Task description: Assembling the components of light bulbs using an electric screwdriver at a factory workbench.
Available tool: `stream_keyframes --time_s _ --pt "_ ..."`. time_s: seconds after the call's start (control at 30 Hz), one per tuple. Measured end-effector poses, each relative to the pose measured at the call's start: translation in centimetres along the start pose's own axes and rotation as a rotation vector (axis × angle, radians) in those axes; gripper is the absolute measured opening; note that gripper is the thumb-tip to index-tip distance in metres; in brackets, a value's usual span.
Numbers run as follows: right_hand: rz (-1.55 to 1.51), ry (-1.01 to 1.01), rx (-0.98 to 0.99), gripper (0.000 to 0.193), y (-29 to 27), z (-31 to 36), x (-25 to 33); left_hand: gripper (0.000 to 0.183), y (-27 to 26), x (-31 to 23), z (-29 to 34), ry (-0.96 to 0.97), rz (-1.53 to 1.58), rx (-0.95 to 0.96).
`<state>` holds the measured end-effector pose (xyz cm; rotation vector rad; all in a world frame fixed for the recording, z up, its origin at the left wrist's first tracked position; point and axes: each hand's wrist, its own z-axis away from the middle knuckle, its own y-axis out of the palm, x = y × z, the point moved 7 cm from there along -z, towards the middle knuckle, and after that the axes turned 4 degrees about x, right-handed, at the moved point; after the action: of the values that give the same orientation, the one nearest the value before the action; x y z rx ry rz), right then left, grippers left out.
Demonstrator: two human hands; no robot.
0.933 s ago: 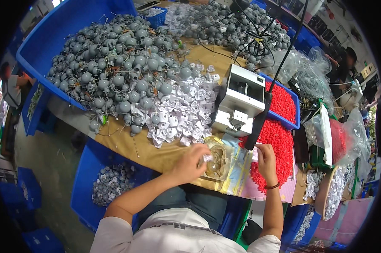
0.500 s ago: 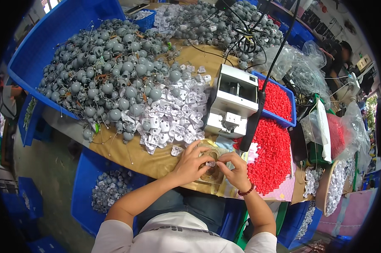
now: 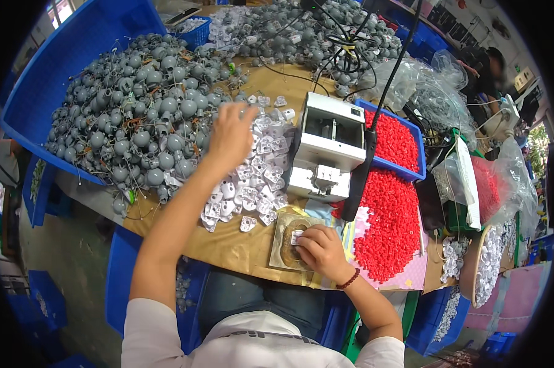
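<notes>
My left hand (image 3: 231,136) is stretched out over the edge where the heap of grey ball-shaped parts (image 3: 143,110) meets the pile of white plastic pieces (image 3: 267,147). Its fingers look apart and somewhat blurred, with nothing visible in them. Close to my body, my right hand (image 3: 323,250) has its fingers closed on a small white plastic piece (image 3: 296,237). That piece rests over a square block with a round recess (image 3: 278,254), at the table's front edge. The fingers cover part of the piece.
A white machine (image 3: 327,150) stands behind the block, with a black bar (image 3: 359,190) alongside. To its right lie a pile of red parts (image 3: 384,233) and a blue tray (image 3: 419,161) of more. A big blue bin (image 3: 28,101) leans at left.
My left hand has left the block and swung forward and left to the heap. My right hand has shifted slightly left and down, staying at the block with the white piece.
</notes>
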<state>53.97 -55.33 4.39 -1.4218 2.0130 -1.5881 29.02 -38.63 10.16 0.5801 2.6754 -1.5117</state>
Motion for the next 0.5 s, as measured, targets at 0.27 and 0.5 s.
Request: stream_keyframes --time_s 0.27,0.5 --pt "-0.124 0.139 -0.095 0.022 1.8 2.1 -1.5 0.038 2.2 4.5 -3.2 -0.163 0.189 0.269" --pt "-0.043 0.153 -0.107 0.019 0.8 1.0 -0.4 0.025 -5.0 2.2 -2.7 -0.092 0.427 0.102"
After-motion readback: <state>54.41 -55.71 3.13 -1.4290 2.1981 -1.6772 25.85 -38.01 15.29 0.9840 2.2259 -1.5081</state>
